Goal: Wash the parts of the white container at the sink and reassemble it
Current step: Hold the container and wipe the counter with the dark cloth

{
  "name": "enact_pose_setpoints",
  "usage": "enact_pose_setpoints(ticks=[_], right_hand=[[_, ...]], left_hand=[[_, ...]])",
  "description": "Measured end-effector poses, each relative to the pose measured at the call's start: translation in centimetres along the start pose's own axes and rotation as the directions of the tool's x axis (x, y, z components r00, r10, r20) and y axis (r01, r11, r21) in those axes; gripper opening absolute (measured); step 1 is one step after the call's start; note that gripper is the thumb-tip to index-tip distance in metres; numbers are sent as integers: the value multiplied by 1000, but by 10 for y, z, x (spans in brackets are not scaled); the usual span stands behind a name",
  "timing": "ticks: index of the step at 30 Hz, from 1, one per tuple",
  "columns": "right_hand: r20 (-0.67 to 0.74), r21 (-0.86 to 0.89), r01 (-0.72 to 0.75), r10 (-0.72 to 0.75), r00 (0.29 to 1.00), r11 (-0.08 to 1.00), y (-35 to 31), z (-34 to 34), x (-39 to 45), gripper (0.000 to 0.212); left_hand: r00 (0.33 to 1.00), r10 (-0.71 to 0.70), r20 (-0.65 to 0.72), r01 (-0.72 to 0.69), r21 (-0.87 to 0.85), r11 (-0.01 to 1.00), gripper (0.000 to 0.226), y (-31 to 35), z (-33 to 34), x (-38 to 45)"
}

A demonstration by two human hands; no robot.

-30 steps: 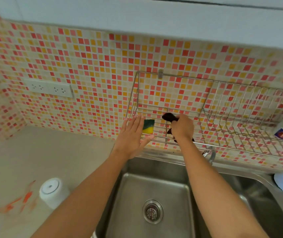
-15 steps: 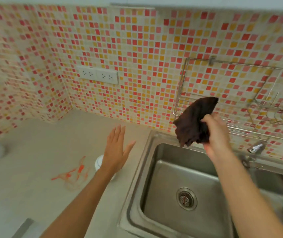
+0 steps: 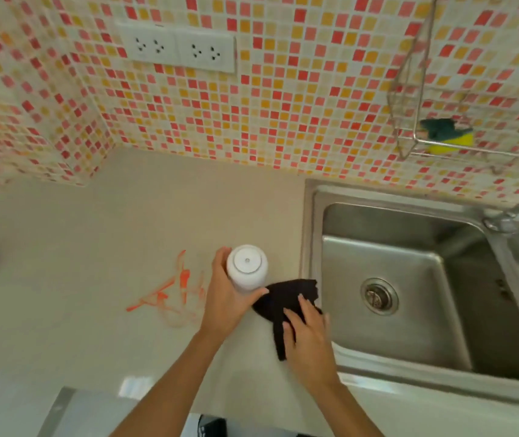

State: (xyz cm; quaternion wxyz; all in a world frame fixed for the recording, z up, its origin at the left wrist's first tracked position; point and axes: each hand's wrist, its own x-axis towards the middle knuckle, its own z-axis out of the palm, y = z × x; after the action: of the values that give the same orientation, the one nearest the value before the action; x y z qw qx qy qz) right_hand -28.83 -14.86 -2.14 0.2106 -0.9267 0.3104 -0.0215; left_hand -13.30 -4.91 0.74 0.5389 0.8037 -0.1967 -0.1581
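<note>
2 hands flank the upright container: left hand wrapped around its left side, right hand pinching a dark cloth just right, near the sink.

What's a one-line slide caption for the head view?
Left hand grips the white container on the counter while right hand presses a dark cloth beside the sink.

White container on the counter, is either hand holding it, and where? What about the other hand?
The left hand grips the white container around its side wall. The right hand holds the dark cloth by its near end.
</note>
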Motion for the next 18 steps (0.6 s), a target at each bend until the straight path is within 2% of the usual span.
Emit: enact_pose_setpoints(ticks=[3, 6, 9, 12, 15, 18], right_hand=[[-60, -168, 66, -77, 995, 984, -7, 12, 5, 38], [4, -213, 121, -123, 992, 970, -11, 14, 18, 57], [55, -248, 142, -133, 990, 958, -12, 16, 34, 62], [37, -281, 133, -128, 991, 950, -20, 26, 48, 62], [29, -232, 150, -148, 989, 961, -47, 51, 29, 63], [90, -146, 332, -321, 943, 932, -103, 77, -20, 66]], left_hand=[[999, 35, 32, -34, -38, 999, 99, -17, 5, 5], [999, 29, 33, -27, -53, 998, 94, -21, 9, 14], [999, 38, 33, -36, -66, 997, 92, -15, 8, 22], [997, 38, -62, -43, -80, 996, 93, 0, -18, 31], [980, 66, -188, -72, -27, 997, 96, 6, -66, 44], [964, 84, -253, -77, 37, 996, 99, -1, -119, 53]])
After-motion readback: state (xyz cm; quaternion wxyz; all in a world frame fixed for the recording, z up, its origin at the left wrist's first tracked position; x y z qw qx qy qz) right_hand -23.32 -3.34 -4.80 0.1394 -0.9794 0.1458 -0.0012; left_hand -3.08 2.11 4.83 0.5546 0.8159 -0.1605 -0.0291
